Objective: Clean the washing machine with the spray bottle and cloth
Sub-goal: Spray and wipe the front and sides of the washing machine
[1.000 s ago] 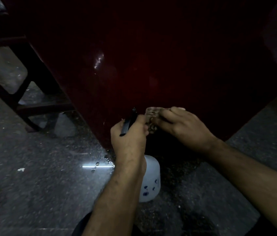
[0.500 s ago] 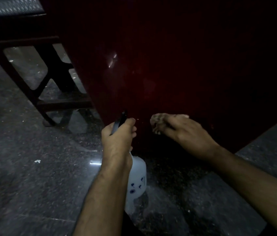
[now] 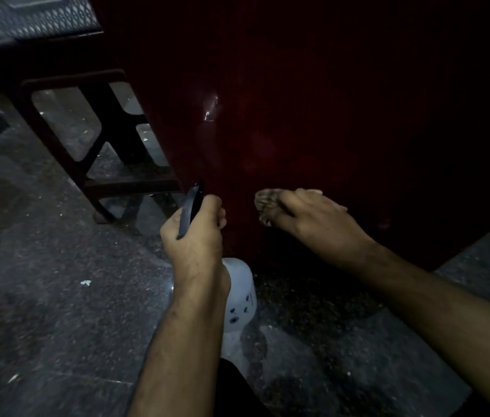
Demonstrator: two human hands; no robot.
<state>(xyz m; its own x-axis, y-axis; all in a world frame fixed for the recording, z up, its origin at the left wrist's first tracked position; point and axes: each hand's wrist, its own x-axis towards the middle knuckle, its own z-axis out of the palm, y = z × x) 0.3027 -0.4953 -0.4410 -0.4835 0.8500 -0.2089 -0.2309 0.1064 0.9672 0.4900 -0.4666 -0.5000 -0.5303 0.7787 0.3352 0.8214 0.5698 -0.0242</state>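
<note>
The washing machine (image 3: 328,115) is a dark red cabinet that fills the upper right of the view, with a small bright scuff on its side. My left hand (image 3: 195,236) grips the black trigger head of a white spray bottle (image 3: 240,299), whose body hangs below my wrist, close to the machine's lower corner. My right hand (image 3: 307,218) holds a brownish patterned cloth (image 3: 264,203) against the machine's lower panel. Most of the cloth is hidden under my fingers.
A dark stool or stand with open legs (image 3: 87,139) stands left of the machine, under a perforated surface (image 3: 42,16). The floor (image 3: 42,296) is dark speckled stone with small white scraps. The light is dim.
My two hands have drawn apart: the left hand with the bottle sits further left of the cloth hand. The view has shifted, so the machine and stool appear further right.
</note>
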